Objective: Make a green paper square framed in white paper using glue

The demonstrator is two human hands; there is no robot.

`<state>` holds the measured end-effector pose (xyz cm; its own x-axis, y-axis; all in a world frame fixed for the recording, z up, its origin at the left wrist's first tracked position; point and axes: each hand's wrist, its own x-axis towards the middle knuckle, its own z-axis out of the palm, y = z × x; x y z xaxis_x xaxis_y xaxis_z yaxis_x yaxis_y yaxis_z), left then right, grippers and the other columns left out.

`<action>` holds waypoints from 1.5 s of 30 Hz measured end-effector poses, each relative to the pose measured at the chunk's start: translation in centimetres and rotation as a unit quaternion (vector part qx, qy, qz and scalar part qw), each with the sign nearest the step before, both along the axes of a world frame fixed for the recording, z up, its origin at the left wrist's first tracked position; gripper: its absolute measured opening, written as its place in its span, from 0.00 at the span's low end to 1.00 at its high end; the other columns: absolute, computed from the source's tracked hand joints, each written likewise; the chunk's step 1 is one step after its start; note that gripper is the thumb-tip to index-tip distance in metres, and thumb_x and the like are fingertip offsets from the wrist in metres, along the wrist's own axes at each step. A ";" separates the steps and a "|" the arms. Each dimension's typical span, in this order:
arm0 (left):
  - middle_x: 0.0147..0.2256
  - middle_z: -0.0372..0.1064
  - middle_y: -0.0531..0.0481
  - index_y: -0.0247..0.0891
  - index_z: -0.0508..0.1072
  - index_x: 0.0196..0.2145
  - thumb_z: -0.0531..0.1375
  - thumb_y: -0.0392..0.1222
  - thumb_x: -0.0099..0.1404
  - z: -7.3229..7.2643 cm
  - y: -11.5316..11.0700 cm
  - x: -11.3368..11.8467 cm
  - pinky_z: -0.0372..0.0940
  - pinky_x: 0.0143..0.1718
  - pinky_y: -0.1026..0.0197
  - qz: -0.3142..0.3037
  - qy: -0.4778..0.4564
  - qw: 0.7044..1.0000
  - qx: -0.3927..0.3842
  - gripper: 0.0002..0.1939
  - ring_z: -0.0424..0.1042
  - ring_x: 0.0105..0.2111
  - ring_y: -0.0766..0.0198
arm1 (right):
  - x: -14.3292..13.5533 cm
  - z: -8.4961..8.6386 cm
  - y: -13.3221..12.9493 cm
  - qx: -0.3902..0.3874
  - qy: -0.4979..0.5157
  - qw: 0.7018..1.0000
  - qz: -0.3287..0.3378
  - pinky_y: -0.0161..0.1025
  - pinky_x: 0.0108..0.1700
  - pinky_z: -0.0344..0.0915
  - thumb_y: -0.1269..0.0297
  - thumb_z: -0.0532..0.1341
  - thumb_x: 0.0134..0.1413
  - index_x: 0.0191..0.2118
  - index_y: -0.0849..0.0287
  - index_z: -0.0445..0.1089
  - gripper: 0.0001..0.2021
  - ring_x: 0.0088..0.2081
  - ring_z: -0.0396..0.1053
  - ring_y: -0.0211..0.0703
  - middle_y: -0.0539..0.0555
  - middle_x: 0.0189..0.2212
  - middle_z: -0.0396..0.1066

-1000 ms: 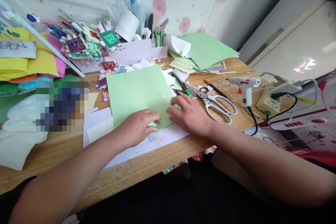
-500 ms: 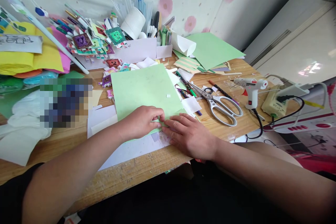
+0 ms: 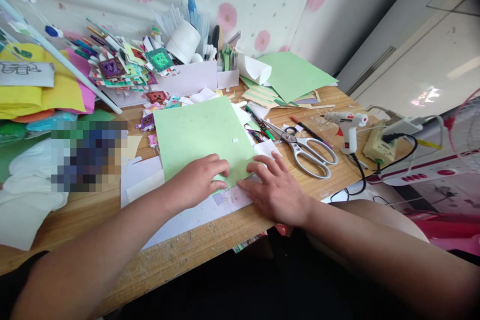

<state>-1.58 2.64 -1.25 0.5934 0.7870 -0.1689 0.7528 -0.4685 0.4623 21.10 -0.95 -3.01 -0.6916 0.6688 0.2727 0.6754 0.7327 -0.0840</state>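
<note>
Green sheet (image 3: 197, 130) lies over white paper (image 3: 187, 222), mid-counter (image 3: 165, 255). Left hand (image 3: 198, 180): fingers curled at near edge, pinch unclear. Right hand (image 3: 279, 192): fingers spread, near-right corner. Sheet looks whole; edge handling appears unfinished.

Cannot see the part of the green sheet (image 3: 202, 132) under the fingers of the left hand (image 3: 200, 175), nor tell pinching from resting there. Cannot recognise the pixelated patch (image 3: 90, 157) to the left of this hand. Cannot read the small writing (image 3: 178, 73) on the pale box (image 3: 198, 77) beyond the hand. Farther left of it, see only part of the yellow roll (image 3: 17, 101), cut by the border of view.
</note>
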 end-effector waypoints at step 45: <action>0.29 0.66 0.53 0.62 0.73 0.50 0.57 0.45 0.64 0.8 3.2 0.0 0.48 0.26 0.62 -0.107 0.082 0.991 -0.014 0.18 0.63 0.26 0.64 | -5.8 0.1 -1.5 -0.059 -0.023 0.990 0.125 0.52 0.49 0.57 0.60 0.54 0.61 0.49 0.65 0.70 0.17 0.45 0.62 0.53 0.58 0.48 0.70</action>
<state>-1.56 5.85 -0.47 0.7092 0.6394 -0.2970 0.7035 -0.6147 0.3566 15.30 -2.40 -2.91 -0.8494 0.5004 0.1675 0.4792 0.8644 -0.1523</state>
